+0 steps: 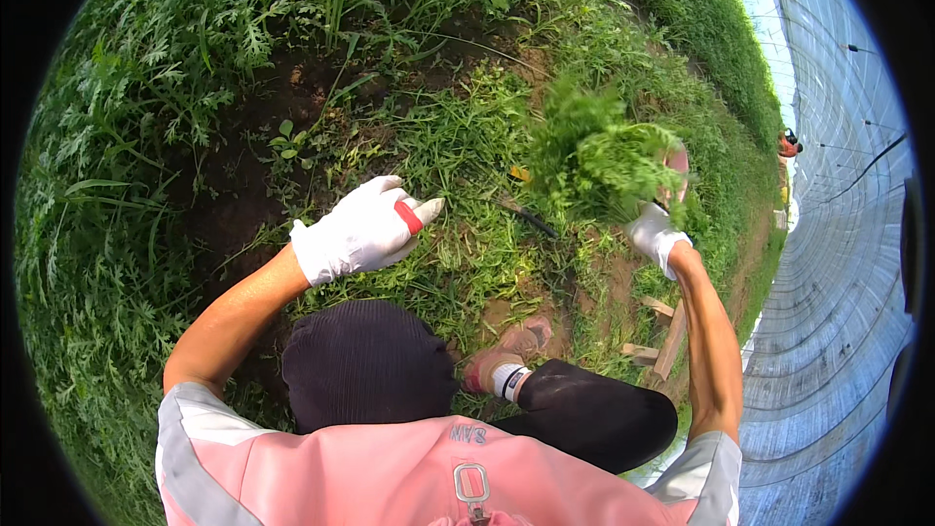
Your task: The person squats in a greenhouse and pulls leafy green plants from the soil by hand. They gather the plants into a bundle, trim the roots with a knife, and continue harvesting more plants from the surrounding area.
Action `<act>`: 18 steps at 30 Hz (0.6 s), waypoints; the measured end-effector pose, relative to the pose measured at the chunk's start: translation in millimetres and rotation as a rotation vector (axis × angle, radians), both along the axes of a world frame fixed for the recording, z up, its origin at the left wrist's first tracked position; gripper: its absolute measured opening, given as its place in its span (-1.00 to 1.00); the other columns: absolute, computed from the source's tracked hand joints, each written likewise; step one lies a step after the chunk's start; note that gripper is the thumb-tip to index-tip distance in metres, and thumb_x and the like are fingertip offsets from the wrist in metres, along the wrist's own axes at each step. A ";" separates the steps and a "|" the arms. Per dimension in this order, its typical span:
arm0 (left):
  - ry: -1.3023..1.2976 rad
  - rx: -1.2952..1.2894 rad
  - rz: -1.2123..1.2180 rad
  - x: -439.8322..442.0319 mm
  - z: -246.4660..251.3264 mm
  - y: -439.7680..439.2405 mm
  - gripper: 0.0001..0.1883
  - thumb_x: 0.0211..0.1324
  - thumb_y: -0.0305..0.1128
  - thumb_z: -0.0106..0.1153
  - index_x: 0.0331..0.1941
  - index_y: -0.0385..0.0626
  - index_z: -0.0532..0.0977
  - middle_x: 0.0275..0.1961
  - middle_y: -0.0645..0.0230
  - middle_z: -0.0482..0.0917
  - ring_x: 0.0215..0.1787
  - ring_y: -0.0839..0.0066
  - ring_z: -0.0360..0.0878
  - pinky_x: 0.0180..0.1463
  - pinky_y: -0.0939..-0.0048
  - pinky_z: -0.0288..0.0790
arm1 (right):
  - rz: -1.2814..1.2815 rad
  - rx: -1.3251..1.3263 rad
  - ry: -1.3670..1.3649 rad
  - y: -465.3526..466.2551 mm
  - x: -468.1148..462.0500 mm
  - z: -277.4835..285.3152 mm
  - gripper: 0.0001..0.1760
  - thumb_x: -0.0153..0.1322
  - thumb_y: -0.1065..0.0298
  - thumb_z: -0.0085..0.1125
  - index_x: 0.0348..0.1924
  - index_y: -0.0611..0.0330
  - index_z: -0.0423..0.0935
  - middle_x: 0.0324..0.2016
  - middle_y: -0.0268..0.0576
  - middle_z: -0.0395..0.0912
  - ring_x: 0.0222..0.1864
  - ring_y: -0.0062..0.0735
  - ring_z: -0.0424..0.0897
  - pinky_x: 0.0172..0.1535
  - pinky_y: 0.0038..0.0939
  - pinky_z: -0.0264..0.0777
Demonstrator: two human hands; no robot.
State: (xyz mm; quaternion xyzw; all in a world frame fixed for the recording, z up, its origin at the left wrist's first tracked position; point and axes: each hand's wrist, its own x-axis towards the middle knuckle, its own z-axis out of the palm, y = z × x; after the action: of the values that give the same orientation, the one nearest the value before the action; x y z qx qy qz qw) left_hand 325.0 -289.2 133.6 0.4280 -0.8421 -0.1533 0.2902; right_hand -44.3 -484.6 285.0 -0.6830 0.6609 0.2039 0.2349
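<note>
My left hand (365, 230), in a white glove with a red band round one finger, is held over cut greens and holds nothing that I can see. At the right, my right hand (652, 234), also in a white glove, grips a bunch of leafy greens (603, 153), blurred at its leaves. A pinkish object (676, 172), partly hidden by the leaves, shows beside the bunch. Below and between my hands, a dark tool handle (537, 220) lies among loose stems. Cut greens (467, 256) cover the soil before me.
Tall leafy plants (124, 117) stand at the left and top. A wooden frame (668, 347) lies near my right forearm. My shoe (511, 351) rests on the ground. A distant person (788, 144) is at the far right, under a plastic greenhouse cover (825, 248).
</note>
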 end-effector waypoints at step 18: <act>1.696 1.820 0.016 -131.3 -113.8 9.7 -0.66 0.23 -0.08 0.28 -0.12 -0.09 0.57 -0.26 0.41 0.64 -0.30 0.56 0.58 -0.18 0.49 0.45 | -1.216 0.656 -1.319 173.1 76.9 -210.4 -0.68 0.53 0.09 0.08 -0.09 0.17 0.48 -0.31 -0.20 0.61 -0.35 -0.41 0.61 -0.32 -0.36 0.57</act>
State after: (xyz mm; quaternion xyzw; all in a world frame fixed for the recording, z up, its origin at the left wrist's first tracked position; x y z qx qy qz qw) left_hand 193.7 -279.5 19.8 0.2448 0.0260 -0.9072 0.3412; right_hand 32.5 -311.5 74.7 -0.1002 0.5469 -0.2040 0.8058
